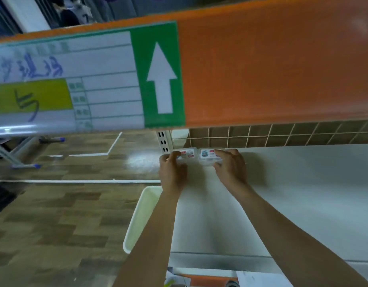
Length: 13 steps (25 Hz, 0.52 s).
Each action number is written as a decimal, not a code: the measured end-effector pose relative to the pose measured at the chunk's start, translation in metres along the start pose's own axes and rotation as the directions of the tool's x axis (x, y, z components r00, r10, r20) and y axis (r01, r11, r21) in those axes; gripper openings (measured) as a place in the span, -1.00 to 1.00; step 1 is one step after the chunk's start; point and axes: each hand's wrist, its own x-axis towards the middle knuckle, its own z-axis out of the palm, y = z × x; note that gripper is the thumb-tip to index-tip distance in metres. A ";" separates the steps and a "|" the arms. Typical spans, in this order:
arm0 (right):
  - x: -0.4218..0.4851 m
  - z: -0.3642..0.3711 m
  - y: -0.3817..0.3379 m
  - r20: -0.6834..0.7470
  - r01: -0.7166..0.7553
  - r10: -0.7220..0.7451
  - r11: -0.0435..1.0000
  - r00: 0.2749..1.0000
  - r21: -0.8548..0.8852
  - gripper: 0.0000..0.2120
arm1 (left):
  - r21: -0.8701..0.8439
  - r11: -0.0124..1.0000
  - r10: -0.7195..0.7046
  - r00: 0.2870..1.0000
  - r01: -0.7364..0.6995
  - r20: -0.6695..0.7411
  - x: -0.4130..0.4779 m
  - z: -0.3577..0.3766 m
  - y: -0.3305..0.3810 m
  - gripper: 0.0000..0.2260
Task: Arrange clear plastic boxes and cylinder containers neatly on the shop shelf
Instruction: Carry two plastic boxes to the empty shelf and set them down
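Note:
Two small clear plastic boxes with printed labels stand side by side at the back left corner of the white shelf (pixel 293 183). My left hand (pixel 172 172) grips the left box (pixel 187 154), fingers curled round its near left edge. My right hand (pixel 230 165) grips the right box (pixel 208 155), thumb on its near side and fingers over its right end. Both boxes rest on the shelf close to the tiled back wall. No cylinder containers show in this view.
The orange front edge of the shelf above (pixel 272 69), with a price label and green arrow sign (pixel 161 77), hangs close overhead. A white tray (pixel 141 216) sits left of the shelf edge. A slotted upright (pixel 163 141) marks the shelf's left end. Wooden floor lies to the left.

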 end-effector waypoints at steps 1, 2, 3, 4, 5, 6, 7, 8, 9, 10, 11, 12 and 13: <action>0.000 0.003 -0.003 -0.031 -0.016 0.016 1.000 0.999 -0.002 -0.60 | -0.026 1.000 -0.008 1.000 0.007 -0.024 0.001 0.002 -0.001 -0.74; -0.001 0.006 -0.006 -0.064 -0.032 0.032 0.999 0.997 -0.011 -0.62 | -0.044 0.999 -0.011 0.999 0.009 -0.047 0.002 0.004 -0.002 -0.79; -0.003 0.009 -0.009 -0.098 -0.042 0.039 0.999 0.994 -0.024 -0.65 | -0.053 0.999 -0.008 0.998 0.005 -0.066 0.003 0.006 -0.004 -0.80; -0.004 0.011 -0.011 -0.128 -0.041 0.036 0.998 0.991 -0.042 -0.68 | -0.061 0.998 0.002 0.996 -0.007 -0.084 0.005 0.008 -0.006 -0.80; -0.005 0.013 -0.012 -0.146 -0.032 0.023 0.998 0.989 -0.060 -0.70 | -0.067 0.998 0.011 0.995 -0.018 -0.098 0.007 0.010 -0.008 -0.78; -0.005 0.015 -0.013 -0.154 -0.019 0.008 0.997 0.988 -0.070 -0.72 | -0.069 0.997 0.017 0.994 -0.025 -0.107 0.008 0.012 -0.011 -0.74; -0.006 0.017 -0.012 -0.162 0.003 -0.014 0.997 0.987 -0.072 -0.72 | -0.064 0.998 0.019 0.993 -0.026 -0.113 0.009 0.013 -0.013 -0.69; -0.006 0.019 -0.011 -0.177 0.031 -0.044 0.997 0.983 -0.078 -0.73 | -0.053 0.998 0.022 0.993 -0.029 -0.118 0.010 0.015 -0.014 -0.65; -0.007 0.020 -0.010 -0.201 0.061 -0.078 0.994 0.976 -0.090 -0.73 | -0.039 0.999 0.030 0.992 -0.035 -0.124 0.010 0.016 -0.015 -0.62; -0.006 0.022 -0.009 -0.227 0.087 -0.109 0.991 0.968 -0.107 -0.73 | -0.026 0.999 0.040 0.991 -0.044 -0.128 0.010 0.017 -0.015 -0.60; -0.006 0.023 -0.007 -0.244 0.105 -0.133 0.986 0.961 -0.126 -0.72 | -0.023 0.998 0.048 0.991 -0.052 -0.124 0.009 0.017 -0.015 -0.58; -0.006 0.024 -0.006 -0.244 0.116 -0.149 0.983 0.958 -0.143 -0.70 | -0.026 0.998 0.056 0.992 -0.059 -0.116 0.009 0.017 -0.015 -0.56; -0.006 0.025 -0.005 -0.237 0.130 -0.166 0.979 0.957 -0.158 -0.68 | -0.031 0.997 0.065 0.992 -0.069 -0.110 0.009 0.017 -0.015 -0.55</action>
